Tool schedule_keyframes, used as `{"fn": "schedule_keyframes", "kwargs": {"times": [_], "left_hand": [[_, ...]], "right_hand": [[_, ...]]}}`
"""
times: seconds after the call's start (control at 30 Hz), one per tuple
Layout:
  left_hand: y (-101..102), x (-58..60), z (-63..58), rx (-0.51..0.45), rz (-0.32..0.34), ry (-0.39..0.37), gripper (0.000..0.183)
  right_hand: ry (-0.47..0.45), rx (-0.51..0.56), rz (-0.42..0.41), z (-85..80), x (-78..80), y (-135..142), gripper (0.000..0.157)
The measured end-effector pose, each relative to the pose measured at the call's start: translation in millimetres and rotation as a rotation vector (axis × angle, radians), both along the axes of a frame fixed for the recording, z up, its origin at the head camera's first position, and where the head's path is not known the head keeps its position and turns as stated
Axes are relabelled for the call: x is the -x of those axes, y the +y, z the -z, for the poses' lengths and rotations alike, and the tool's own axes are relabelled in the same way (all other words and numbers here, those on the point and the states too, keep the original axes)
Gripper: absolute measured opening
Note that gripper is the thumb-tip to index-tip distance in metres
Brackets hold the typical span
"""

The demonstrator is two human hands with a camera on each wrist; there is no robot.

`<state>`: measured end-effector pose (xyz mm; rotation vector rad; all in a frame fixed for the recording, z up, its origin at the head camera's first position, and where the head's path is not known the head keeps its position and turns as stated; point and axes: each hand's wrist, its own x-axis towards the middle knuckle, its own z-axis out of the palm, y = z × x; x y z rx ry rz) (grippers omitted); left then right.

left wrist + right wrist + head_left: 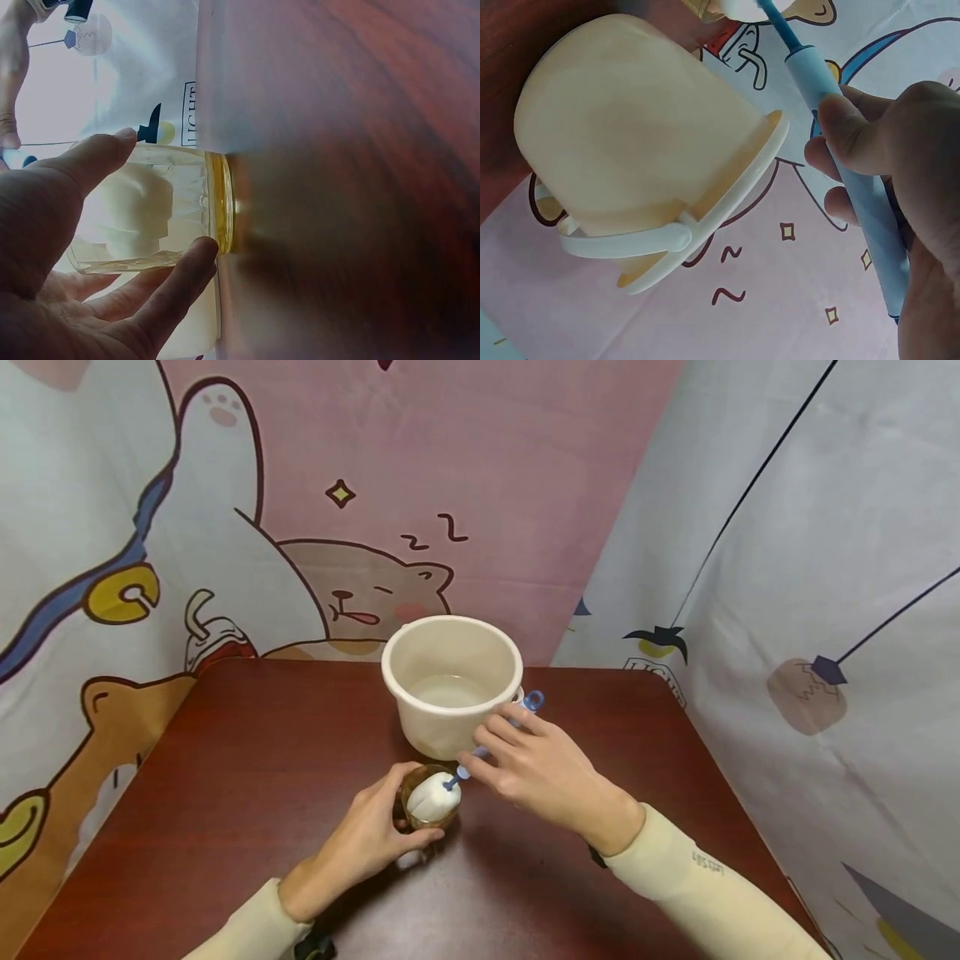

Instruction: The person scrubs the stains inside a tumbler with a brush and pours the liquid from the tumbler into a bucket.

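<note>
My left hand grips an amber-tinted clear glass, thumb on one side and fingers on the other. In the left wrist view its thick yellowish base is at or close to the tabletop; I cannot tell whether they touch. A white sponge head sits inside the glass and shows at its mouth. It belongs to a cup brush with a light blue handle, slanting up and right. My right hand holds that handle, thumb and fingers round it in the right wrist view.
A cream plastic bucket stands just behind the glass, with a pale handle on its side. Some liquid seems to lie at its bottom. Under everything is a reddish-brown table. Cartoon-printed cloth hangs round the back and sides.
</note>
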<state>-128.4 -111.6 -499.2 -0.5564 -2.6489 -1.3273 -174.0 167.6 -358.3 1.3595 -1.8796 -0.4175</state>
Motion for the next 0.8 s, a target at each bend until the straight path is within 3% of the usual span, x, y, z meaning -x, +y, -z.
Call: {"fn": "schedule_keyframes", "kwargs": {"times": [0.8], "left_hand": [[2.8, -0.2, -0.6, -0.001, -0.017, 0.009, 0.087]], "right_hand": [[0.035, -0.069, -0.011, 11.5, -6.0, -15.4, 0.02]]}}
